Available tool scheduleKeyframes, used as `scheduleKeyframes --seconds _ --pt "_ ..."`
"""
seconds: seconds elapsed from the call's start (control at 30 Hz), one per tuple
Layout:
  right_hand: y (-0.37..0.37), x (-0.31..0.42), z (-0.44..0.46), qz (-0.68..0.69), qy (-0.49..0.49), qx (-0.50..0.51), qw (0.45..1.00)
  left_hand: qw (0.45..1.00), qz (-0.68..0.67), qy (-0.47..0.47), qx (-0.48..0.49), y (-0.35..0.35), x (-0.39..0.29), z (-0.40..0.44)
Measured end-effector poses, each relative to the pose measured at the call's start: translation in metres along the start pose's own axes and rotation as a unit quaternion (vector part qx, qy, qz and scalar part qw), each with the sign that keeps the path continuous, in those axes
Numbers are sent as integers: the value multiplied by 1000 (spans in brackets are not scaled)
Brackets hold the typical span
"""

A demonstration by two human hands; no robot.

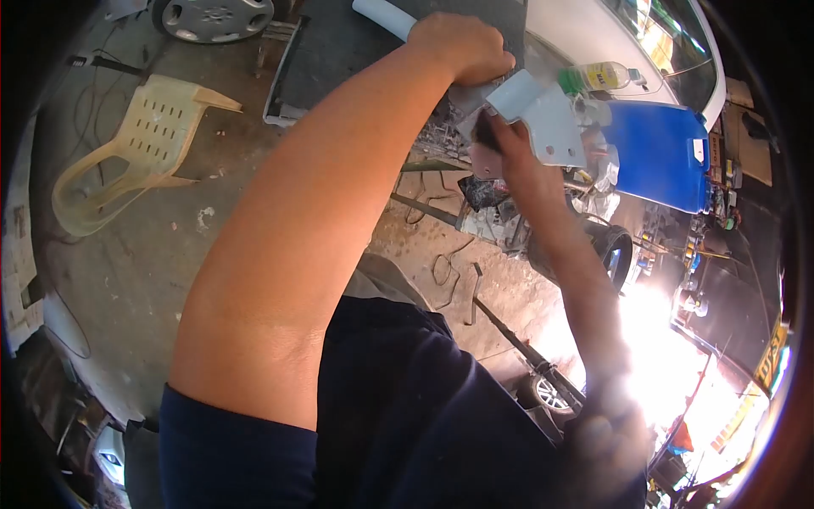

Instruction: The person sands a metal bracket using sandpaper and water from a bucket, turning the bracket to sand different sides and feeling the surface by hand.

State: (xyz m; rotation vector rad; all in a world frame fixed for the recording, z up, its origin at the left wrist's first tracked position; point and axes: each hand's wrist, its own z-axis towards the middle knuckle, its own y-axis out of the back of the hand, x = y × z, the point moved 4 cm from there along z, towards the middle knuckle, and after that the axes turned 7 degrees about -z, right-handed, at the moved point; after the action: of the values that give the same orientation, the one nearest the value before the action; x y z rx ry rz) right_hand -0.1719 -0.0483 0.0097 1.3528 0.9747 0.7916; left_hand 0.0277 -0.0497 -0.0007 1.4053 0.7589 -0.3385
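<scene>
My left hand (462, 47) is closed around a pale blue bar-like part (383, 17) that sticks out past the knuckles at upper left. Below and to the right of that fist is a pale blue-grey plate (549, 127) with small holes; whether it joins the bar is hidden by the hand. My right hand (524, 161) is just under the plate, its fingers closed on a small dark pad (487, 132) against a greyish-pink surface. Most of its fingers are hidden. Dark cloth covers my torso below.
A dark panel (339, 51) lies under the left hand. To the right are a blue jerrycan (653, 153), a clear bottle (604, 76) and a white car body (585, 34). A yellowish plastic chair (157, 127) and a wheel cover (212, 15) are at left.
</scene>
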Motion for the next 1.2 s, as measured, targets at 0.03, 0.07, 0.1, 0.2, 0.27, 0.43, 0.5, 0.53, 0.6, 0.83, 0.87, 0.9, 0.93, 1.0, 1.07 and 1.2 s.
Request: scheduleKeyframes --seconds 0.03,0.07,0.1,0.2,0.27,0.43,0.5,0.53,0.6,0.83,0.87,0.9,0.93,1.0,1.07,1.2 --pt "-2 -1 1 11 -33 10 999 1000 4 0 1 0 0 1" --pt "-4 6 -2 -12 -18 10 1000 1000 7 1 1 -1 -1 1" --pt "-7 15 -8 -35 -3 8 999 1000 12 1 1 1 -1 2" --pt "-16 7 -9 6 -1 13 1000 1000 14 9 4 1 -1 -2" --pt "-16 -2 -2 80 -58 30 995 1000 12 3 3 2 -2 -1" --pt "-19 1 -7 -14 3 -7 1000 1000 15 -10 -5 -2 -3 -2" --pt "-18 -1 -5 -23 2 -17 1000 1000 16 10 7 1 -3 0" --pt "-11 19 -9 -49 12 -16 999 1000 19 7 6 1 -3 0" --pt "-8 22 -5 -45 29 -29 998 1000 27 0 1 2 -2 0" --pt "-8 19 -16 -56 22 -9 998 1000 4 3 -16 5 -1 -4" --pt "-12 6 -15 -34 15 -16 999 1000 3 9 -4 5 -2 -5" --pt "-12 -6 -6 -14 10 -24 1000 1000 2 15 6 5 -3 -4" --pt "-13 -13 -2 6 5 -32 999 1000 3 5 4 3 -2 -3" --pt "-8 12 -15 -49 26 -33 998 1000 7 -12 -5 2 0 0" --pt "-7 16 -16 -48 27 -33 998 1000 0 -1 -17 5 1 -3" --pt "-16 -8 -10 -38 9 -47 998 1000 3 7 1 4 -2 -2"
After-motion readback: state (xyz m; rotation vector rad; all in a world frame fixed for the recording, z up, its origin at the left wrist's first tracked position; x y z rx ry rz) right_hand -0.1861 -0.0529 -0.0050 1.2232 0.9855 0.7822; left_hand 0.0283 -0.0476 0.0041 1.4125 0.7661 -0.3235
